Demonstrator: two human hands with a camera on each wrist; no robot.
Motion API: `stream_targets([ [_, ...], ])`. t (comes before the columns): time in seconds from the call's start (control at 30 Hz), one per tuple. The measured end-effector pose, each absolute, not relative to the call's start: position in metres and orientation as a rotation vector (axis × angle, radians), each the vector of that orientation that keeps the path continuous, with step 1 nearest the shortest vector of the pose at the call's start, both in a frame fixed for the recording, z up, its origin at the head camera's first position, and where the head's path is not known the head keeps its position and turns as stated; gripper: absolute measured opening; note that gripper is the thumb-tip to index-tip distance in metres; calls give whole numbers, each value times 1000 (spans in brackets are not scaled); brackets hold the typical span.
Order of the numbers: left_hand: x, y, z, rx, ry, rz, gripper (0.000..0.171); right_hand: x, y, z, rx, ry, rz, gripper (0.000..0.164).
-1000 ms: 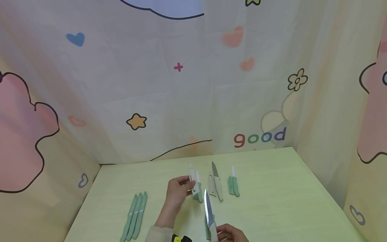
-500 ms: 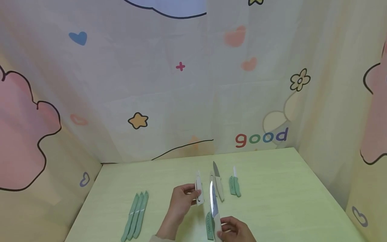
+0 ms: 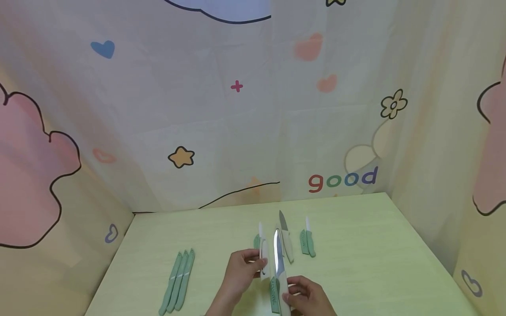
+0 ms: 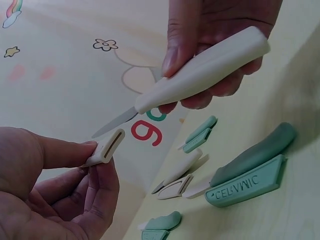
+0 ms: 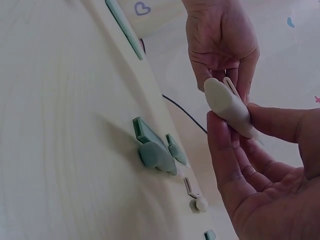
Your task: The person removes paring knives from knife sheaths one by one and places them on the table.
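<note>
Above the desk (image 3: 356, 263), the left hand (image 3: 242, 268) pinches a white sheath (image 4: 105, 153) while the right hand (image 3: 307, 295) grips a white-handled knife (image 4: 205, 70), its blade (image 4: 116, 124) bare. Sheathing seems in hand; the next move likely calls for aligning the blade with the sheath's slot (image 4: 114, 144).

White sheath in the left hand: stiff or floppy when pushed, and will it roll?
Probably stiff: the white sheath shows crisp edges and no visible bend. Looks light, since the left hand holds it in just a pinch. Unlikely to roll, given its flattened shape.
</note>
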State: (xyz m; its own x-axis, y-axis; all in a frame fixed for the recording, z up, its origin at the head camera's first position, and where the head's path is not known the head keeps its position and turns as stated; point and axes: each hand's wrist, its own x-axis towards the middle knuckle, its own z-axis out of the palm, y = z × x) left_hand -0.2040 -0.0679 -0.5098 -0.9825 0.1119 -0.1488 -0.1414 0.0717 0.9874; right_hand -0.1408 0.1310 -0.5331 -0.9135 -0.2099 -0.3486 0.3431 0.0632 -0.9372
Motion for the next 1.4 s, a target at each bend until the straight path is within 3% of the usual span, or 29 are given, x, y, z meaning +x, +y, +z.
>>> stream_targets([
  [0.53, -192, -65, -522, -56, 2135, 1967, 24, -150, 131, -527, 173, 1966, -1908, 49],
  [1.4, -183, -71, -526, -53, 2106, 2000, 27, -175, 111, -521, 18, 2019, -2004, 48],
])
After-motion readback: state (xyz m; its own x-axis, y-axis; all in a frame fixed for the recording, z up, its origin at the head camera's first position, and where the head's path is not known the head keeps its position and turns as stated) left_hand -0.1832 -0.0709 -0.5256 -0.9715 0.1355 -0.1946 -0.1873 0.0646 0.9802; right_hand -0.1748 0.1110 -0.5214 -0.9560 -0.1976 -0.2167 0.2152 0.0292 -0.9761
